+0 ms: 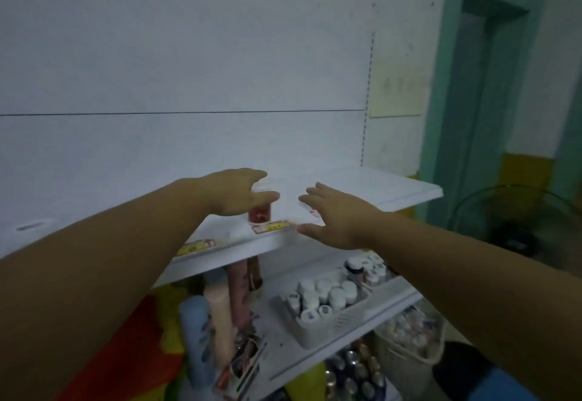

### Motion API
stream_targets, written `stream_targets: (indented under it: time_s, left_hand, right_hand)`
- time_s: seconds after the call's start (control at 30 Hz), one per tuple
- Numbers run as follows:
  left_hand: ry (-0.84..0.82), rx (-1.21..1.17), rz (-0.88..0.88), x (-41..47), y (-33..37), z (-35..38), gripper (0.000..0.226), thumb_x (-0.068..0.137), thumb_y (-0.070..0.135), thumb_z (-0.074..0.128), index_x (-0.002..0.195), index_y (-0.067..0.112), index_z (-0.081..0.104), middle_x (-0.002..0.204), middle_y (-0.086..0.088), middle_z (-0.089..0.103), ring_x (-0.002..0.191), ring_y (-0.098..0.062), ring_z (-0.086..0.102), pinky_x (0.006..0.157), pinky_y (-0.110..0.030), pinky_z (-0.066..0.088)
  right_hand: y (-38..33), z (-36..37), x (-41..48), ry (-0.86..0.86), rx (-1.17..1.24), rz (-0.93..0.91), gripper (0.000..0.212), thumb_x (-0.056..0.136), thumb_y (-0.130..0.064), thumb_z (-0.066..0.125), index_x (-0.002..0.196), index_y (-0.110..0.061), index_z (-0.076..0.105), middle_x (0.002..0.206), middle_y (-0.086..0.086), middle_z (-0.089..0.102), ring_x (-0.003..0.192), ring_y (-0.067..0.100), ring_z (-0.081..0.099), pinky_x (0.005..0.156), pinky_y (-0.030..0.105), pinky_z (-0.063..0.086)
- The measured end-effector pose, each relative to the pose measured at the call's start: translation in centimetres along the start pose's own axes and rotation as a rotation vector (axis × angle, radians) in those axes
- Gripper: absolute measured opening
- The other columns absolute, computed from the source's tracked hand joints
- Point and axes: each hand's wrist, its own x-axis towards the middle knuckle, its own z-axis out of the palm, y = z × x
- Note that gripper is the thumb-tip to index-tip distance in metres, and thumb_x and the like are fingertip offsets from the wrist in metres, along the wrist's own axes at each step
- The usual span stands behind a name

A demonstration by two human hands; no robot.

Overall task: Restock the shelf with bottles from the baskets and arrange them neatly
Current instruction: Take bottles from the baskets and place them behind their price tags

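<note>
Left hand grips red bottle near shelf edge; right hand spread.

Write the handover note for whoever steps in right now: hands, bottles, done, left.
Left hand: fingers curled over the red bottle on the top shelf; grip not clearly closed.
Right hand: open, empty, beside it.
Done: only that one bottle is seen up there.
Left: the white basket on the shelf below holds many white-capped bottles; another basket lower right is full too. Move them up and line them up.
</note>
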Motion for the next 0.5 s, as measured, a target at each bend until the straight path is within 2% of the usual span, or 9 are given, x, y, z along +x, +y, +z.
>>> stream_targets:
  time_s: [0.17, 0.33, 0.4, 0.5]
  left_hand:
    - [-0.020, -0.106, 0.164, 5.1, 8.3, 5.5, 0.070, 0.089, 0.061, 0.036, 0.146, 0.022, 0.025, 0.154, 0.000, 0.030, 0.139, -0.019, 0.031, 0.111, -0.031, 0.023]
    - [-0.381, -0.157, 0.278, 9.9, 13.6, 13.8, 0.066, 0.089, 0.063, 0.034, 0.140, 0.021, 0.037, 0.137, -0.006, 0.051, 0.120, -0.023, 0.049, 0.101, -0.033, 0.036]
    - [-0.423, -0.191, 0.300, 12.1, 14.3, 17.2, 0.061, 0.090, 0.061, 0.034, 0.131, 0.018, 0.047, 0.130, -0.007, 0.056, 0.112, -0.023, 0.053, 0.096, -0.034, 0.039]
    - [-0.439, -0.273, 0.269, 15.8, 13.9, 21.2, 0.060, 0.089, 0.063, 0.035, 0.125, 0.018, 0.051, 0.125, -0.005, 0.058, 0.108, -0.022, 0.055, 0.091, -0.031, 0.040]
  right_hand:
    - [8.5, 2.4, -5.0, -0.090, 0.008, 0.155, 0.070, 0.089, -0.058, 0.041, 0.146, -0.020, 0.023, 0.156, 0.003, 0.019, 0.144, 0.018, 0.010, 0.114, 0.037, 0.016]
    - [15.2, 7.0, -7.2, -0.173, 0.033, 0.272, 0.065, 0.089, -0.054, 0.044, 0.142, -0.017, 0.031, 0.146, 0.007, 0.035, 0.133, 0.025, 0.032, 0.104, 0.036, 0.031]
    - [17.6, 9.5, -7.6, -0.219, 0.032, 0.334, 0.062, 0.090, -0.055, 0.043, 0.141, -0.021, 0.034, 0.142, 0.007, 0.039, 0.130, 0.026, 0.035, 0.100, 0.036, 0.034]
    - [21.0, 12.9, -7.8, -0.297, 0.004, 0.362, 0.063, 0.090, -0.052, 0.044, 0.142, -0.019, 0.031, 0.150, 0.008, 0.031, 0.134, 0.024, 0.030, 0.102, 0.033, 0.030]
